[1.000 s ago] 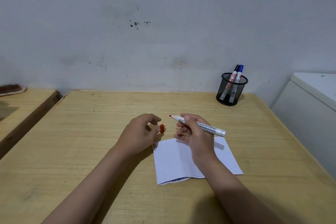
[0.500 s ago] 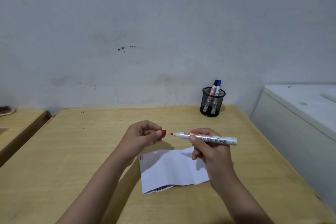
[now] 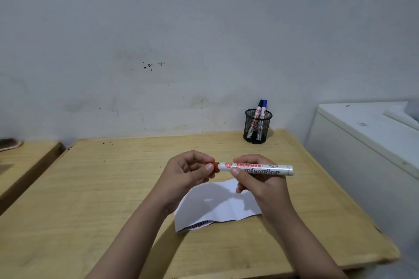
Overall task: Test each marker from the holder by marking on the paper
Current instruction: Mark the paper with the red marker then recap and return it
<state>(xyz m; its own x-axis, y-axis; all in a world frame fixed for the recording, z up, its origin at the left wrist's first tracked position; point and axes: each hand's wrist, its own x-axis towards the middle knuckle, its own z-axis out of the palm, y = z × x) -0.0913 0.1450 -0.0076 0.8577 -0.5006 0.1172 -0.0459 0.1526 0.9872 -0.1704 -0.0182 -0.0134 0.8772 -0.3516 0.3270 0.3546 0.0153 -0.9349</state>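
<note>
My right hand [image 3: 260, 184] grips a white red-ink marker [image 3: 260, 169] held level above the table. My left hand [image 3: 186, 174] pinches the red cap [image 3: 214, 166], which sits on the marker's tip. Below both hands a folded white paper [image 3: 217, 208] lies on the wooden table [image 3: 102, 188], with striped marks along its lower left edge. At the table's far right corner stands a black mesh holder [image 3: 258, 125] containing a black-capped marker and a blue-capped marker [image 3: 263, 107].
A grey wall rises behind the table. A white cabinet [image 3: 367, 142] stands close to the table's right edge. At the left sits a second wooden surface [image 3: 20, 161] with a brush on it.
The cap was apart from the red tip before; now my left hand has brought it onto the tip. The view has tilted up and the hands are higher in frame.
</note>
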